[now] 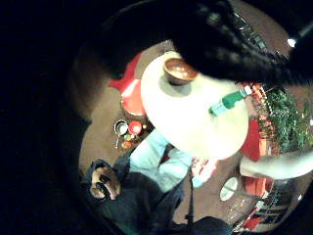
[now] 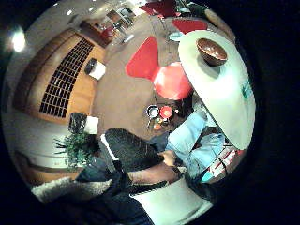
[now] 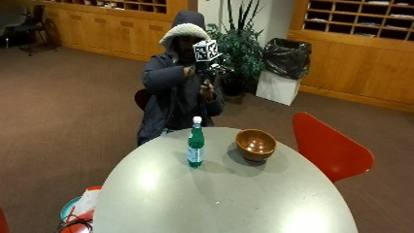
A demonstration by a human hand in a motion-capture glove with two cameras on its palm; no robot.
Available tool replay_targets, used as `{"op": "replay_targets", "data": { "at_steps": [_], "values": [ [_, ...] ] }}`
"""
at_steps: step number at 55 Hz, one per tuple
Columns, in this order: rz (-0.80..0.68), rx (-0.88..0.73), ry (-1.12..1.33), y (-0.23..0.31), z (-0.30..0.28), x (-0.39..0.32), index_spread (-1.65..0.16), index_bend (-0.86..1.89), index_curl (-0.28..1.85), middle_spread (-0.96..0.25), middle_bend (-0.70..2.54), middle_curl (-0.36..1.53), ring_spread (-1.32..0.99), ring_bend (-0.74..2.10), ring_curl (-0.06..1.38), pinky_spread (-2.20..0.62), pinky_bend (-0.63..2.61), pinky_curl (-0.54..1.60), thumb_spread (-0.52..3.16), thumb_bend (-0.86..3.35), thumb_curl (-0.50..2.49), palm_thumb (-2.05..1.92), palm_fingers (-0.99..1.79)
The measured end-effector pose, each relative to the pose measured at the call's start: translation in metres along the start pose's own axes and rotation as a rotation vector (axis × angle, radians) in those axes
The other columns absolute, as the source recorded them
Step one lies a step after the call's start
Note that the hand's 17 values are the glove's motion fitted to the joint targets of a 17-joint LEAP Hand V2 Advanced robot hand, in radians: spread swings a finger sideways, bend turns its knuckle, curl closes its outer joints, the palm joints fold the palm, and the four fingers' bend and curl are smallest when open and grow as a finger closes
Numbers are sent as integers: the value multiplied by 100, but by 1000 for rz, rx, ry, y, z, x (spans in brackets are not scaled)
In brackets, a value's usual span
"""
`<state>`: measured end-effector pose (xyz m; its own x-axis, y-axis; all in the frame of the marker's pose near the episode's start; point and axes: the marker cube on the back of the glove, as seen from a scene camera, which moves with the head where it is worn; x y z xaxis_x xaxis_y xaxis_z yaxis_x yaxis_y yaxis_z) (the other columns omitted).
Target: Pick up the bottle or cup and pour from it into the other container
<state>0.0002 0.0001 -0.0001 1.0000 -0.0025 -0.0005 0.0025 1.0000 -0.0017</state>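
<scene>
A green bottle (image 3: 195,145) with a white cap stands upright on the round grey table (image 3: 213,199), toward the far side. A brown bowl (image 3: 255,144) sits just to its right, apart from it. My gloved right hand (image 3: 208,74) is raised in front of my head, well above and behind the table, touching neither. The little finger side palm view looks down on the bottle (image 1: 227,102) and bowl (image 1: 180,70) from far off. In the thumb side palm view the bowl (image 2: 212,50) shows, and the bottle (image 2: 245,89) only partly, at the picture's edge.
A red chair (image 3: 326,145) stands at the table's right. Behind the person are a potted plant (image 3: 242,46), a bin with a black bag (image 3: 284,68) and wooden cabinets. Some items lie on the floor by the table's near left (image 3: 81,208).
</scene>
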Motion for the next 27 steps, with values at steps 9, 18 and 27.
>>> {"op": "replay_targets", "data": {
  "at_steps": [9, 18, 27],
  "values": [
    [-5, 14, 17, -6, -3, 9, -29, 32, 20, -1, 23, 14, 17, 19, 8, 31, 29, 14, 72, 2, 13, 16, 34],
    [-5, 15, 21, -5, -5, 11, -33, 29, 25, -1, 20, 19, 20, 18, 10, 36, 27, 19, 86, -2, 19, 17, 33],
    [28, 26, 43, -1, -7, 18, -34, 26, 28, -1, 19, 23, 22, 18, 12, 38, 25, 22, 90, -3, 23, 16, 32]
  ]
}}
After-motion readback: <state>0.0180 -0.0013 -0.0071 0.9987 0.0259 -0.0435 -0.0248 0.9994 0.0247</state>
